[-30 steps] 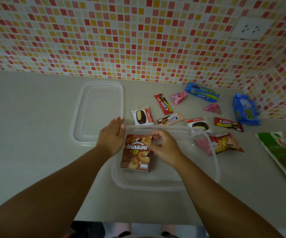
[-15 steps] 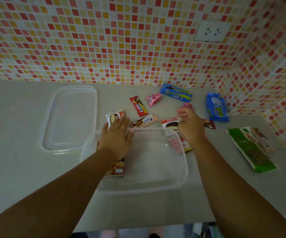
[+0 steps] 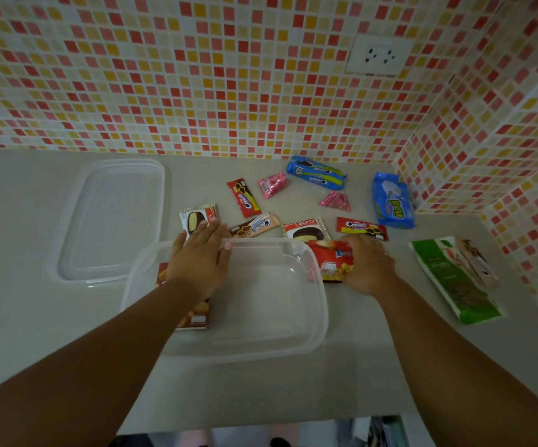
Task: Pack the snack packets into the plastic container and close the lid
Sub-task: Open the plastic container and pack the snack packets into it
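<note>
A clear plastic container (image 3: 293, 343) stands on the counter in front of me. A brown snack box (image 3: 196, 314) lies in its left end, mostly hidden under my left hand (image 3: 201, 258), which rests flat on the container's far left rim with fingers spread. Just right of the container, my right hand (image 3: 369, 264) grips a red and yellow snack packet (image 3: 332, 261). The clear lid (image 3: 112, 221) lies flat to the left. Several small packets are scattered behind the container, among them a Choco Pie (image 3: 306, 229) and a red Cream-O packet (image 3: 359, 227).
A blue biscuit pack (image 3: 391, 201) and a blue Cream-O pack (image 3: 316, 172) lie near the tiled corner. A large green packet (image 3: 454, 279) lies at the right. Tiled walls close the back and right. The counter's front edge runs below my forearms.
My right hand left the brown box in the container, reached right and closed on the red and yellow packet. My left hand stayed on the container's rim.
</note>
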